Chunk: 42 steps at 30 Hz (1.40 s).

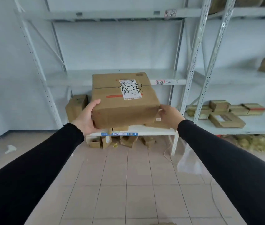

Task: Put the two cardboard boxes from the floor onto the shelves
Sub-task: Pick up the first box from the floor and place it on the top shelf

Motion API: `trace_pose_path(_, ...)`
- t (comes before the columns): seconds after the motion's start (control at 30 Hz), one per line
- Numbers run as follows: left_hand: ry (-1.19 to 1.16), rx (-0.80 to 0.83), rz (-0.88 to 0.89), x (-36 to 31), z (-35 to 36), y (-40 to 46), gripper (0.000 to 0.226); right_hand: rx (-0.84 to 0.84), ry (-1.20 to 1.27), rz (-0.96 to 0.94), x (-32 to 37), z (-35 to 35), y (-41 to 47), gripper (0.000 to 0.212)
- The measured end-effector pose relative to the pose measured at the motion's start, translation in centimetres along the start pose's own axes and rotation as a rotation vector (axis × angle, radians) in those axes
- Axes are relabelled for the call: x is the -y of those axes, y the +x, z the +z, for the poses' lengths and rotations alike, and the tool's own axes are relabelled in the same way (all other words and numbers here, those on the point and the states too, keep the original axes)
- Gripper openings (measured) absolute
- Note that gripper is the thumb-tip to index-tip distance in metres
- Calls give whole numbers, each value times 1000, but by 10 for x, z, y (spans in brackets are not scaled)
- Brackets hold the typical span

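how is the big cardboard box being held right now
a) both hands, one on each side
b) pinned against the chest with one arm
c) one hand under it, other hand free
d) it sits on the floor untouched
a, the left hand grips the left side of the cardboard box and the right hand grips its right side, holding it up in front of the shelf.

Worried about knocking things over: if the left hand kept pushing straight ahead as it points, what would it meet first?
Probably the upright brown box on the low shelf, just beyond the left hand gripping the labelled cardboard box. Depth is unclear.
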<state>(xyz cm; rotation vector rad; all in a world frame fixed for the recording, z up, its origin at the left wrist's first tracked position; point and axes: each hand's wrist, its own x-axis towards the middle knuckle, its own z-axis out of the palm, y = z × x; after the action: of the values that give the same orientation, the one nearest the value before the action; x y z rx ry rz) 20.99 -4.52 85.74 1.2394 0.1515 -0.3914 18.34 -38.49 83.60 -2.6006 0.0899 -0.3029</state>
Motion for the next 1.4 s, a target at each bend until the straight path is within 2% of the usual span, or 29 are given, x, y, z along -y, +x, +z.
trace_pose_path(0.1,-31,7,-7,-19,31,38,56,-18,-42,-4,-18,-14,38,41)
trace_pose_path(0.2,-45,33,-20,-28,62,75,51,-44,-48,21,-40,-22,73,37)
trace_pose_path(0.53,-11,61,-11,-72,108,192,61,-106,-73,73,-76,-33,189,30)
trace_pose_path(0.77,51,154,122,-167,105,268,53,-217,-53,24,-49,-58,290,35)
trace_pose_path(0.97,109,231,264,-273,122,312,42,-360,-79,-4,-12,-113,378,33)
trace_pose_path(1.17,116,296,373,-353,176,356,45,-476,-135,-22,-4,-188,445,32)
trace_pose_path(1.4,95,395,475,-416,272,403,38,-598,-263,-71,-33,-270,521,34)
